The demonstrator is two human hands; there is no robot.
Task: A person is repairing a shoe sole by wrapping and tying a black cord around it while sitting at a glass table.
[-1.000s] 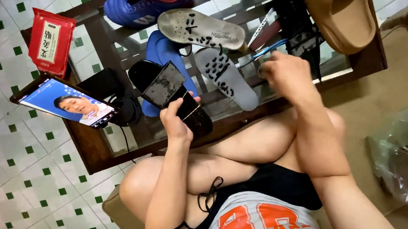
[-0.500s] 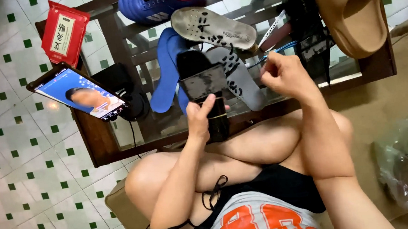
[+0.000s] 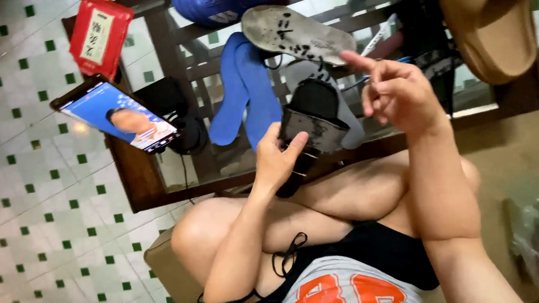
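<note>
The right hand (image 3: 398, 95) has lifted off the counter (image 3: 144, 173) and now hangs raised above it, forefinger stretched toward the grey insole (image 3: 296, 34). The left hand (image 3: 276, 160) has tipped the black phone (image 3: 312, 126) more upright, its glossy face catching glare, thumb across its lower edge.
</note>
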